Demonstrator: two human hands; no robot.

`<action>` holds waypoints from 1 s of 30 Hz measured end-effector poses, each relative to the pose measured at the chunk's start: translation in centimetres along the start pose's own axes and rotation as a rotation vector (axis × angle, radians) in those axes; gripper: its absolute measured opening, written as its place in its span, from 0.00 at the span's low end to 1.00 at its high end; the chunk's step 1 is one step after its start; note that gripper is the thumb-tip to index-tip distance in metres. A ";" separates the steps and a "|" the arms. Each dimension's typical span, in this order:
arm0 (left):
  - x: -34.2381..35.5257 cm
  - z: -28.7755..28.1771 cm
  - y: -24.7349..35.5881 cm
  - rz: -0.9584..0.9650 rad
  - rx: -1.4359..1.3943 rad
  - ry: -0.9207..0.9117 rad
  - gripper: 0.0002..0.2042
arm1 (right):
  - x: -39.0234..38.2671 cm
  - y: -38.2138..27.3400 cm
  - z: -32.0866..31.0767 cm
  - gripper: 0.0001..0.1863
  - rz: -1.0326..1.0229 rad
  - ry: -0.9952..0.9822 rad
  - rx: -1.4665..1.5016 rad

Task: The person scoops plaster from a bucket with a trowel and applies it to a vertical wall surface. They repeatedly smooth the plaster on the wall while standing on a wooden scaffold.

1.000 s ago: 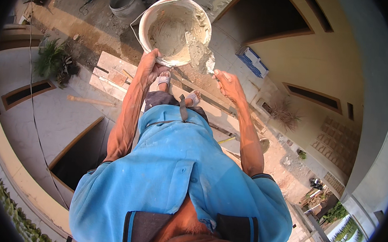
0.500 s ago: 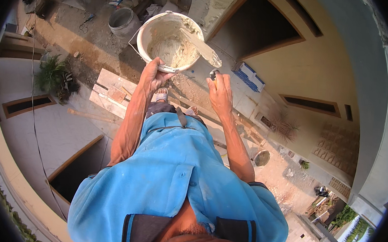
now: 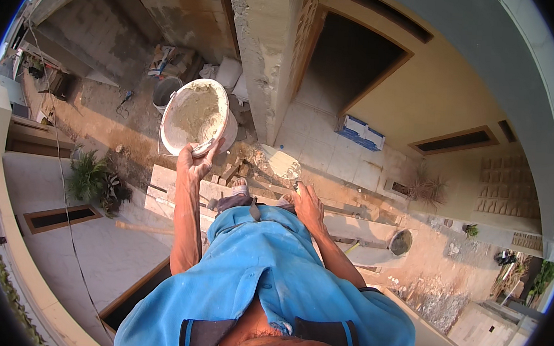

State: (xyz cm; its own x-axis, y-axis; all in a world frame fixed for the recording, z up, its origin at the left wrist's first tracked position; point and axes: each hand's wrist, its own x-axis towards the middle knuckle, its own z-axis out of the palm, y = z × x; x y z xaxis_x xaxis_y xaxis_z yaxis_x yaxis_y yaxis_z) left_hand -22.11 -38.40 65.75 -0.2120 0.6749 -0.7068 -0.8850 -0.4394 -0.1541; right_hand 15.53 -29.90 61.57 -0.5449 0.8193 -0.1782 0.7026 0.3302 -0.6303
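Observation:
My left hand (image 3: 195,161) grips the near rim of a white bucket (image 3: 230,133), thumb and fingers closed on its edge. The bucket hangs out in front of me, tilted so that its mouth faces me. Pale wet mortar (image 3: 201,113) coats its inside. To the right, my right hand (image 3: 307,205) is closed around the handle of a trowel (image 3: 282,164). Mortar covers the trowel's blade, which points away to the left and stands apart from the bucket. Most of the handle is hidden by my fingers.
Below me are wooden planks (image 3: 164,179) by my feet. A rough plastered pillar (image 3: 257,62) rises ahead, with a grey bucket (image 3: 162,92) to its left. A blue-and-white box (image 3: 361,134) stands right. Another round container (image 3: 401,243) sits lower right.
The trowel blade has come away from the bucket's mouth and down toward me. My left hand has moved left and lower with the bucket, which now tilts more. The whole view has shifted.

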 end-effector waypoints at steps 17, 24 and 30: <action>-3.9 0.2 -5.3 0.739 0.911 0.004 0.26 | 9.2 -0.4 -13.9 0.20 -0.101 0.230 -0.108; -4.6 -7.7 -0.4 0.561 0.799 0.081 0.24 | 20.1 -10.3 -12.2 0.23 0.055 0.106 1.264; -9.8 -12.8 2.6 0.559 0.665 0.260 0.22 | 25.3 -13.3 -14.1 0.28 -0.177 -0.378 1.809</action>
State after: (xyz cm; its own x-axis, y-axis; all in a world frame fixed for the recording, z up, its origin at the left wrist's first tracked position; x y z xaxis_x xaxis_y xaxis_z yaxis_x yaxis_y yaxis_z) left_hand -17.05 -53.74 63.40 -0.6537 0.2751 -0.7050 -0.7550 -0.1749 0.6319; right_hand -1.20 -6.95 76.12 -0.7874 0.6165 -0.0059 -0.5115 -0.6585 -0.5521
